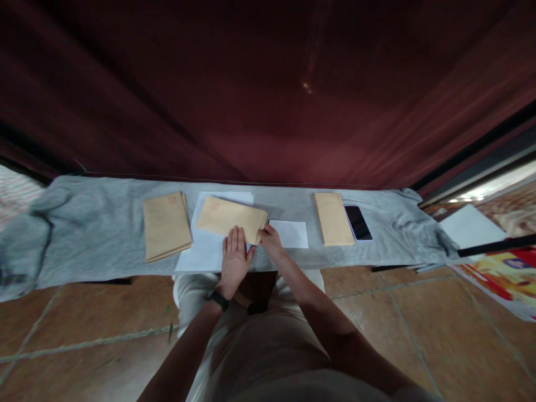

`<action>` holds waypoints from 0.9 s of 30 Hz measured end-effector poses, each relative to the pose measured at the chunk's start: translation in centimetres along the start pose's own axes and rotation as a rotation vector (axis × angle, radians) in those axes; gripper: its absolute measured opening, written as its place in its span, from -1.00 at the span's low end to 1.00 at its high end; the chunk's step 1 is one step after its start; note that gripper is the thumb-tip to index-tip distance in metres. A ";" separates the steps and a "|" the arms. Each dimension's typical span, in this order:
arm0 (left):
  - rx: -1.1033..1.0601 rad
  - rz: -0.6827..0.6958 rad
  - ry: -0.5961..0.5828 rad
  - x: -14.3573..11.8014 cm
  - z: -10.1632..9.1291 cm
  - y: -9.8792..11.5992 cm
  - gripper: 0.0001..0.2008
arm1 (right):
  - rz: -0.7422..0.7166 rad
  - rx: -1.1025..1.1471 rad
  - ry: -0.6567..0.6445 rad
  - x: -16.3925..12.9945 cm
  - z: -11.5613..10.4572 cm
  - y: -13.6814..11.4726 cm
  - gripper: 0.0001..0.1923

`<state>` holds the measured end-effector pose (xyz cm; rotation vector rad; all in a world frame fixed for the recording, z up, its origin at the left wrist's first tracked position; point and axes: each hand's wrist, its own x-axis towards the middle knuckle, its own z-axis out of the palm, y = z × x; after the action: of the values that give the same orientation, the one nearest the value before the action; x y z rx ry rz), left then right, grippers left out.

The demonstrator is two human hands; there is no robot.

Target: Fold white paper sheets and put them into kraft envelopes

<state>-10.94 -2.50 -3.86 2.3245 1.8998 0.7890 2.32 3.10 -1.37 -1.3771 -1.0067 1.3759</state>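
A tan paper envelope (pixel 228 216) lies tilted over white paper sheets (pixel 196 254) on the grey cloth. My left hand (pixel 235 258) rests on its lower edge, fingers stretched out and lying flat. At the envelope's right end, my right hand (pixel 270 240) pinches the corner by the flap; the fingertips are partly hidden. Just right of that hand sits a small white sheet of paper (pixel 288 234). A stack of tan envelopes (pixel 166 226) lies to the left, and another envelope stack (pixel 334 219) to the right.
Beside the right stack is a phone (pixel 358 223) with a dark screen. Grey cloth (pixel 96 229) covers the narrow work surface, which ends against a dark red panel (pixel 259 111). At far right are a white sheet (pixel 472 226) and a colourful printed package (pixel 506 273).
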 end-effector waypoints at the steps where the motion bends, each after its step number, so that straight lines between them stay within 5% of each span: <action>1: -0.004 0.002 0.010 -0.1 -0.2 0.0 -0.28 | -0.019 -0.018 -0.006 -0.3 -0.5 -0.2 -0.78; 10: 0.025 0.022 0.002 -0.6 -2.9 1.4 -0.15 | -0.175 -0.319 -0.045 -3.3 -4.9 -2.0 -0.73; 27: 0.089 0.409 -0.220 0.9 -8.3 3.5 0.03 | -0.260 -0.235 -0.263 -9.2 -10.6 -2.4 -0.80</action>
<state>-11.04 -4.92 4.83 2.7651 1.4212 0.4461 12.67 -5.83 2.79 -1.1971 -1.5069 1.2931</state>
